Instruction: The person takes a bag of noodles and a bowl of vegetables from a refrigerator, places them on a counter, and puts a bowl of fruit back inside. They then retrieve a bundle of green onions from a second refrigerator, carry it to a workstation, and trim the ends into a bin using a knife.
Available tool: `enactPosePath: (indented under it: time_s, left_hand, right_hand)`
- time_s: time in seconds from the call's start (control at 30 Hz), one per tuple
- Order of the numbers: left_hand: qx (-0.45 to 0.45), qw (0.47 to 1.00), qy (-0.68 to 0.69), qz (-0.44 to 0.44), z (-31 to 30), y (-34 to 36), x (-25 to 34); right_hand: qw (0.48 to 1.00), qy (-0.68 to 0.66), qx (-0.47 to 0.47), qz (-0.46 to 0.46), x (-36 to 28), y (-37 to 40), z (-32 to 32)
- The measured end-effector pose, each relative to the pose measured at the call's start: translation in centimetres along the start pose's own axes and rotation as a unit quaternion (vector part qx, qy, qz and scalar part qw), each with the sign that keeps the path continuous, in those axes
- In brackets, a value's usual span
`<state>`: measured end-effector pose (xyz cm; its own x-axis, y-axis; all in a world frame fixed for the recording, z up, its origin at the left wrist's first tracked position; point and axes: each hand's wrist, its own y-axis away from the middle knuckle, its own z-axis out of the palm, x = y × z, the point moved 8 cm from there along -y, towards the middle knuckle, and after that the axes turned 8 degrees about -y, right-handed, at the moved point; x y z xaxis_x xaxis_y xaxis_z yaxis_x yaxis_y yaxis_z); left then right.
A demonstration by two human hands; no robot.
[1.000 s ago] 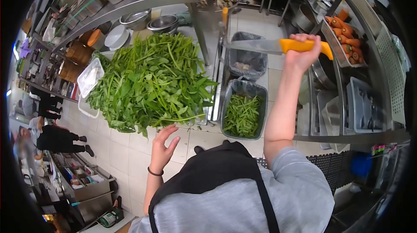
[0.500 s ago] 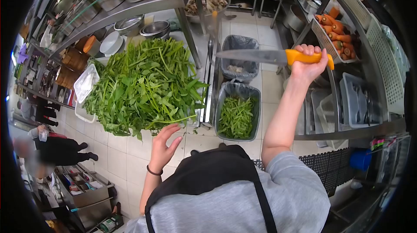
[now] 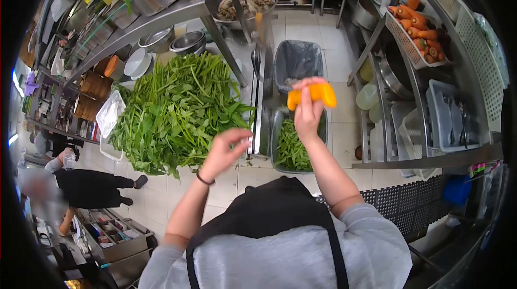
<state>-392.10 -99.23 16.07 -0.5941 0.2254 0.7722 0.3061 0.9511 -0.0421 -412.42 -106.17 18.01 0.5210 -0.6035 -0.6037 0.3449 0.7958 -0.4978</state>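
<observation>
A big heap of leafy green stalks (image 3: 167,111) covers the front of the steel table. Close to its lower right edge hovers my left hand (image 3: 223,152), its fingers and thumb apart with nothing between them; it is slightly blurred. In my right hand (image 3: 308,114) is a knife (image 3: 325,94), gripped by its orange handle over the two bins. The knife's blade cannot be made out now. Below that hand stands a lined bin (image 3: 276,152) with cut greens (image 3: 291,146) in it, partly covered by my forearm.
A second lined bin (image 3: 296,55) stands farther back. Right, a metal rack holds carrots (image 3: 417,28) in a basket and a grey cutlery tray (image 3: 452,119). Bowls (image 3: 188,41) sit behind the greens. A steel post (image 3: 223,47) rises there. Another person (image 3: 89,187) stands at left.
My right hand has swung left and down with the knife, from near the rack to above the bins. My left hand has moved right and slightly up.
</observation>
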Motion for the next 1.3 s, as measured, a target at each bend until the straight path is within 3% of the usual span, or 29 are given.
enactPosePath:
  time_s: [0.03,0.07,0.17,0.23,0.37,0.4,0.43,0.53,0.6,0.63,0.7,0.83,1.0,1.07,1.13,1.3]
  left_hand:
    - [0.006,0.999,0.016,-0.032,-1.3,-1.2,0.0]
    - [0.028,1.000,-0.010,-0.004,-2.9,-2.5,0.9]
    - [0.053,0.998,-0.017,0.002,-6.4,-6.8,1.7]
    - [0.068,0.996,-0.044,0.038,-8.1,-10.0,3.1]
    - [0.087,0.975,-0.159,0.125,-9.2,-18.5,5.7]
    - [0.091,0.962,-0.201,0.158,-9.0,-21.2,6.4]
    - [0.072,0.957,-0.241,0.141,-8.4,-24.4,5.9]
    - [0.062,0.907,-0.401,0.110,-6.1,-33.0,2.9]
    - [0.055,0.907,-0.415,-0.047,-5.8,-38.1,-1.3]
    - [0.053,0.908,-0.413,-0.039,-4.9,-41.0,-3.5]
    - [0.104,0.902,-0.398,-0.130,-4.9,-45.3,-9.5]
    - [0.092,0.903,-0.369,-0.201,-3.7,-46.3,-13.4]
    - [0.215,0.912,-0.215,-0.276,-4.3,-45.2,-16.5]
    - [0.231,0.906,-0.237,-0.263,-4.4,-45.4,-16.0]
    - [0.273,0.904,-0.265,-0.195,-6.2,-44.5,-11.7]
    - [0.323,0.894,-0.311,0.021,-9.5,-41.8,4.4]
  right_hand:
    - [0.999,-0.038,0.025,0.016,1.2,-0.4,-0.1]
    - [0.999,-0.021,0.014,0.034,2.1,-0.9,0.5]
    - [0.996,0.088,-0.017,0.012,5.1,-1.8,2.2]
    - [0.978,0.204,-0.041,0.004,7.8,-1.9,3.1]
    - [0.976,0.187,-0.114,0.022,10.4,-0.5,5.7]
    - [0.956,0.238,-0.171,-0.011,11.9,0.3,6.3]
    - [0.929,0.289,-0.228,-0.045,13.4,1.1,6.7]
    - [0.870,0.393,-0.295,0.044,17.5,3.3,5.3]
    - [0.852,0.414,-0.300,0.113,19.5,4.4,3.6]
    - [0.844,0.421,-0.299,0.142,20.5,4.9,2.5]
    - [0.830,0.442,-0.308,0.148,20.2,5.1,1.4]
    - [0.827,0.455,-0.279,0.178,16.6,4.7,-0.8]
    - [0.824,0.483,-0.173,0.242,14.1,5.9,-7.0]
    - [0.826,0.473,-0.135,0.277,13.7,6.8,-9.1]
    - [0.825,0.466,-0.117,0.299,13.0,7.3,-10.0]
    - [0.827,0.456,-0.121,0.305,12.8,8.0,-11.2]
